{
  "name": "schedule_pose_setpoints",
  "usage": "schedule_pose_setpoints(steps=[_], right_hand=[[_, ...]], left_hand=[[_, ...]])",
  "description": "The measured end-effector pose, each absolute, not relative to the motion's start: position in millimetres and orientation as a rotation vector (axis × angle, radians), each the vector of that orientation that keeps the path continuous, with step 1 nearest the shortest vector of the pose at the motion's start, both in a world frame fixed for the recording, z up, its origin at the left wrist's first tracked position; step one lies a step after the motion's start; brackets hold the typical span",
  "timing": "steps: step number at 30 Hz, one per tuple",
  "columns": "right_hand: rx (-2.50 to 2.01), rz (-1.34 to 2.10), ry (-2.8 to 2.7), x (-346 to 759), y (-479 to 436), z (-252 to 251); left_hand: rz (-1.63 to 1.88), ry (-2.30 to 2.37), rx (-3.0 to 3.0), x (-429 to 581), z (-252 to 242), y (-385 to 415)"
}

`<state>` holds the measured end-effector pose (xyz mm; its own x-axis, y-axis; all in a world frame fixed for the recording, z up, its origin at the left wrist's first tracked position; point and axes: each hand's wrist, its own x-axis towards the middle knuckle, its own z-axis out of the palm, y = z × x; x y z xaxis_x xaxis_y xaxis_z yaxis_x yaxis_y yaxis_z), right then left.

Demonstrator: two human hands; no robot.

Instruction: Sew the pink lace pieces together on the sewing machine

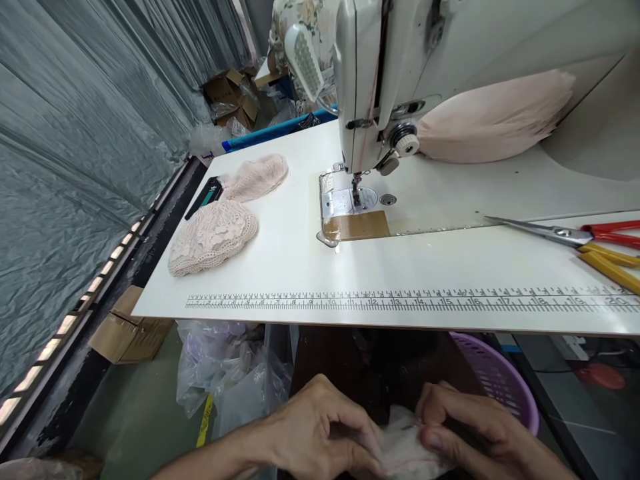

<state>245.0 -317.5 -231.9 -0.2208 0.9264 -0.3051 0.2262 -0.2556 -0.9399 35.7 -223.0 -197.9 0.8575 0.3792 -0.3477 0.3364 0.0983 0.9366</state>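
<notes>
Below the front edge of the white sewing table (290,267), a pale, sheer fabric piece (407,447) hung between two hands. The left hand (315,430) had its thumb and fingers pinched together on the cloth's left side; the right hand (480,433) gripped its upper right part between thumb and forefinger — both close together. A purple basket (531,403) stood just beyond the right hand (partly hidden under the tabletop). Above, the presser foot (357,193) of the sewing machine (360,87) stood over its plate. A pink lace piece (215,237) lay at the table's left, near a pink gathered piece (260,177) — with scissors (565,233), red and yellow in the handles, far to the right.
</notes>
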Motion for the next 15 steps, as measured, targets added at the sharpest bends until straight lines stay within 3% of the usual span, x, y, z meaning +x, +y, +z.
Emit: schedule_pose_setpoints(steps=[15], right_hand=[[-1.178,2.014,-0.996,246.9,-295.0,-226.3]], left_hand=[[-0.072,0.632,1.368,38.4,-204.5,-205.8]])
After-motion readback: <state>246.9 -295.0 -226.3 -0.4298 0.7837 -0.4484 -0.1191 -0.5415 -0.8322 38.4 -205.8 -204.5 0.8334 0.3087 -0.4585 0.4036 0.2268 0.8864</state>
